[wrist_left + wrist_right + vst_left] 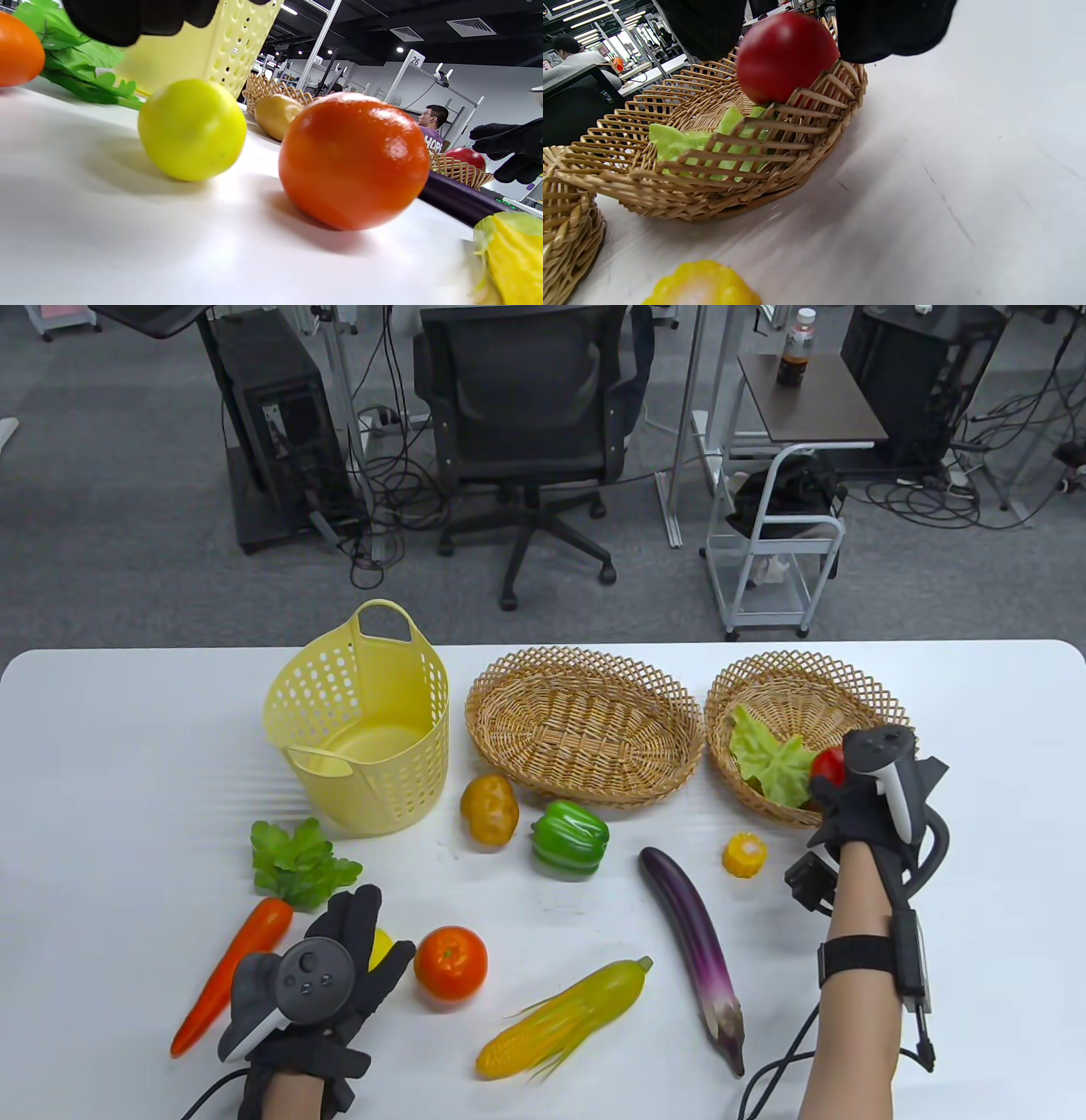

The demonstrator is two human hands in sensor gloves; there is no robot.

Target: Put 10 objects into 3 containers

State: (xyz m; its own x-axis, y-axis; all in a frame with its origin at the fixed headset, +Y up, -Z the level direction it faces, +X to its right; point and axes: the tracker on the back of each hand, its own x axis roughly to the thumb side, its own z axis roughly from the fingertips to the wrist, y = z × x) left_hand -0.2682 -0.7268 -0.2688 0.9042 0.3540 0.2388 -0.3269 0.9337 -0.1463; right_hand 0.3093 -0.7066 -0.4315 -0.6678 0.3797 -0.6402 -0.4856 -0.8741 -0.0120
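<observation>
Now the white worktop (119, 780) carries a yellow plastic basket (365, 729) at 10 o'clock, an empty wicker basket (584, 725) at 12 and a second wicker basket (802, 734) at 2 holding lettuce (768, 763). Over its near rim the right hand (865, 806) pinches a red tomato (785, 57) in its grip. At 7 o'clock the left hand (318, 984) hovers, fingers spread, above a yellow lemon (191, 129), beside an orange (450, 965).

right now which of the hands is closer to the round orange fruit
Left. The left hand hovers just left of the round orange fruit; the right hand is far off at the right-hand wicker basket.
</observation>
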